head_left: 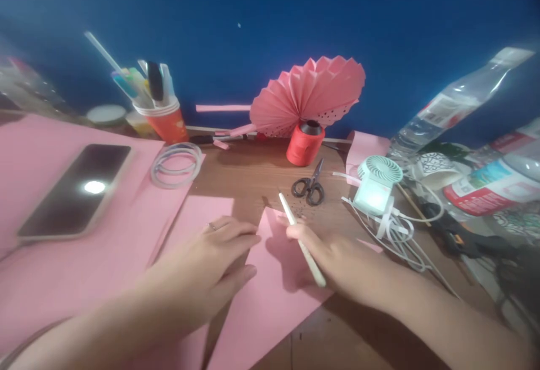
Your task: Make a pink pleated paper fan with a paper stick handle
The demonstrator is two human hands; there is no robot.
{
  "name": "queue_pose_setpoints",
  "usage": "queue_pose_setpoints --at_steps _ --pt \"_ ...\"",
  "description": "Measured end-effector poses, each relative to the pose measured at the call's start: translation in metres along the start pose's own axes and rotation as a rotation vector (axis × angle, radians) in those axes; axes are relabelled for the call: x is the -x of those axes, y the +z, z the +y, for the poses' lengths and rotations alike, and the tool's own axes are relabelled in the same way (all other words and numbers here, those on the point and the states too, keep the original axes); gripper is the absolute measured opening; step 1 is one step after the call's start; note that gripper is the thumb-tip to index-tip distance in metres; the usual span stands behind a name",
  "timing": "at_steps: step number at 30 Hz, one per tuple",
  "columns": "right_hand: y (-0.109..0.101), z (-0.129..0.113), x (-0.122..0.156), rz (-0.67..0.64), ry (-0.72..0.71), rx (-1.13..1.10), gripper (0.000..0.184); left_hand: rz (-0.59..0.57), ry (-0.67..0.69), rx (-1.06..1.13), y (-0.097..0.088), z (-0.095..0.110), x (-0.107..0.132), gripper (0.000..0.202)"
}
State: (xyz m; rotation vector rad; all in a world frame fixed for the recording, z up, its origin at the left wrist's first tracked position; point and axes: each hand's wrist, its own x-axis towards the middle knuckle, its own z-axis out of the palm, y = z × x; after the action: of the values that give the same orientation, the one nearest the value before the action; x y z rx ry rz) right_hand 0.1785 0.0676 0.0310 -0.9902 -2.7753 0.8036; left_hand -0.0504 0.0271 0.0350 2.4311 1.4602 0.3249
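While left hand [219, 252] presses pink paper [270, 302] flat-fingered, right hand [337, 260] grips white stick [287, 213], wooden desk [253, 170], blue wall [270, 21]

We see a pale pink sheet of paper [270, 297] on our brown wooden table [253, 173], and a white stick [301, 240]. The scissors [310, 187] are black, the spool [304, 145] red, the paper fan [307, 94] pink with a patch of dark dots. The electric fan [377, 181] is mint green, the pen cup [169, 122] orange-red with a white rim, the phone [78, 190] black, the wall [253, 21] deep blue.

Dim, soft focus; glare on phone [80, 190]; edges warped, blurred.
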Motion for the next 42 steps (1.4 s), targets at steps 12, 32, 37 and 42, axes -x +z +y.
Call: queue_pose_setpoints --at_steps 12,32,37,42 --pt "-0.010 0.023 -0.001 -0.086 -0.014 -0.148 0.048 -0.010 0.088 -0.287 0.005 -0.021 -0.006 0.041" --pt "-0.011 0.023 -0.003 -0.060 -0.047 -0.170 0.044 -0.010 0.175 -0.578 0.008 -0.007 -0.001 0.043" --pt "-0.010 0.022 -0.004 -0.046 -0.061 -0.154 0.037 -0.070 0.097 -0.563 0.012 -0.003 0.006 0.037" --pt "-0.003 0.027 -0.006 0.026 -0.134 -0.060 0.041 0.032 0.019 -0.412 0.017 -0.012 0.006 0.056"
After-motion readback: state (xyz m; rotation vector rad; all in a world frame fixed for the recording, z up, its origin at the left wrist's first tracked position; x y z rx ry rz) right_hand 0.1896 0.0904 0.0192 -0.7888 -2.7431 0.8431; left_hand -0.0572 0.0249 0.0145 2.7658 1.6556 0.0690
